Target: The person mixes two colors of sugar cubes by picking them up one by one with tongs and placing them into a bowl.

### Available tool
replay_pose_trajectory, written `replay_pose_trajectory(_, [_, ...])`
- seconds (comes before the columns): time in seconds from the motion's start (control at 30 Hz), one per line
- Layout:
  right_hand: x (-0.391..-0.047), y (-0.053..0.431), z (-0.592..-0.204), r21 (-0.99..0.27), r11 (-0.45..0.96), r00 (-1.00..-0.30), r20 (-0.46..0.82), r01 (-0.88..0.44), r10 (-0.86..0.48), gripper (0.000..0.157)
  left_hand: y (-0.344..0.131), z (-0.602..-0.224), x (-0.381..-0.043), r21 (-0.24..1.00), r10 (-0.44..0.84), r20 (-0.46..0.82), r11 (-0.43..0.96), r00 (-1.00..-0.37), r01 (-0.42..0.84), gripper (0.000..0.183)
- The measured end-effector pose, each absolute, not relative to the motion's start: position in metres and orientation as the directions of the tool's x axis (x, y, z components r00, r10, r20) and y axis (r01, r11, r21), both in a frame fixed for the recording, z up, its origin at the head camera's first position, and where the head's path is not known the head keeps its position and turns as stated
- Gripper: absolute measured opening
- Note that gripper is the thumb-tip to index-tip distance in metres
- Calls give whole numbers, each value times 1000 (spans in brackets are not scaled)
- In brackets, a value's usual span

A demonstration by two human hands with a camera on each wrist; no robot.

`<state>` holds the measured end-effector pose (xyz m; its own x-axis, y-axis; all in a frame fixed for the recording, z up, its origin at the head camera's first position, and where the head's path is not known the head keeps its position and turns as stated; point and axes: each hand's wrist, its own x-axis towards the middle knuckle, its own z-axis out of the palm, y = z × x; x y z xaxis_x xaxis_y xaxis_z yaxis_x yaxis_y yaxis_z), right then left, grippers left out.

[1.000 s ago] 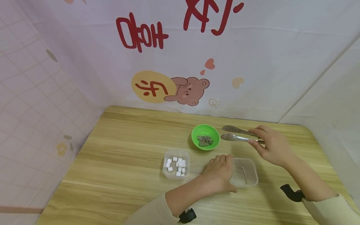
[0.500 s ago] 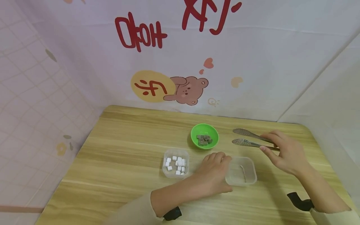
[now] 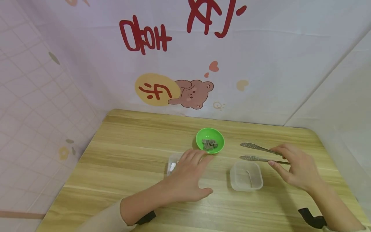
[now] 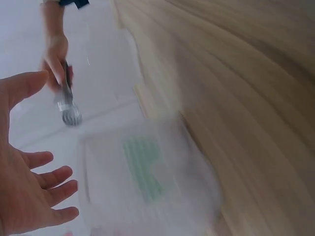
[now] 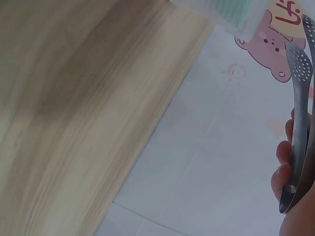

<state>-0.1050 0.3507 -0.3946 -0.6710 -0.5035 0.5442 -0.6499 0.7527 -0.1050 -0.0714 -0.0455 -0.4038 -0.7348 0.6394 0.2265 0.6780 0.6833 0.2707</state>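
Observation:
My left hand hovers with fingers spread, palm facing right, and hides much of a clear plastic box of white cubes. In the left wrist view that hand looks relaxed, beside a blurred clear container with green showing through. My right hand grips metal tongs with perforated tips, their arms apart with nothing between. In the right wrist view the fingers curl round the tongs. A second clear box holding a thin pale strip sits left of the right hand.
A green bowl with several grey-brown cubes stands behind the boxes. The wooden table meets a printed white backdrop at the back.
My left hand has let go of the right-hand box and moved left over the white cubes. That box shifted slightly left. My right hand moved right and nearer with the tongs, which spread wider.

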Motion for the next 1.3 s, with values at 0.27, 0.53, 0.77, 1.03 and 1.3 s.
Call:
replay_pose_trajectory(0.27, [-97,347,-401,-37,752,-640,554,-658,-532,59,-100,-414,-78,316,540,244,741,-805,593,105])
replay_pose_trajectory(0.53, [-92,335,-405,-25,741,-616,573,-671,-540,62,-132,-429,-82,373,490,198,763,-849,528,120])
replay_pose_trajectory(0.77, [-90,326,-406,-25,735,-609,579,-678,-542,62,-143,-433,-84,485,471,83,751,-878,449,124])
replay_pose_trajectory(1.03, [-90,322,-408,-26,727,-602,582,-686,-547,63,-145,-436,-87,599,457,-64,729,-887,332,118])
replay_pose_trajectory(1.3, [-89,321,-411,-35,729,-608,581,-683,-542,61,-142,-440,-91,656,424,-111,711,-899,254,100])
